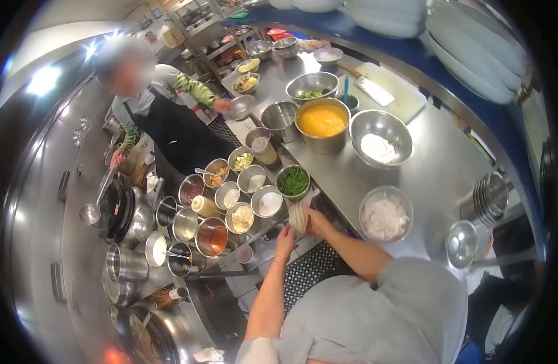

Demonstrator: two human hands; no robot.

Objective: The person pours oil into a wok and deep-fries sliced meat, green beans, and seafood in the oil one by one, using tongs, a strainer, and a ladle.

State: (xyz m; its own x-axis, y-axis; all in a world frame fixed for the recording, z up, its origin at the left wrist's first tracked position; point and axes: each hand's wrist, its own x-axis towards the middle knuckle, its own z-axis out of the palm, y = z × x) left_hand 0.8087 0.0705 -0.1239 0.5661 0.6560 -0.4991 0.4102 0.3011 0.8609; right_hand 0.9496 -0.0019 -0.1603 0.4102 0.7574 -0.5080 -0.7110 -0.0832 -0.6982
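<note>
Cloth [298,216], beige and bunched, sits between the two hands, just near of a pot of chopped greens [292,197]; the left hand [284,244] pinches its near-left edge, fingers drawn in; the right hand [318,222] curls against its right side, nearly closed, though finger detail is small; gripped and not yet set down, it seems mid-handling, how much is left I cannot tell; farther left stands a pot of red sauce [207,227]; beyond, a pot of yellow liquid [321,144] sits on the worktop [335,182]; far left, another person [179,130] holds a bowl [241,108].
</note>
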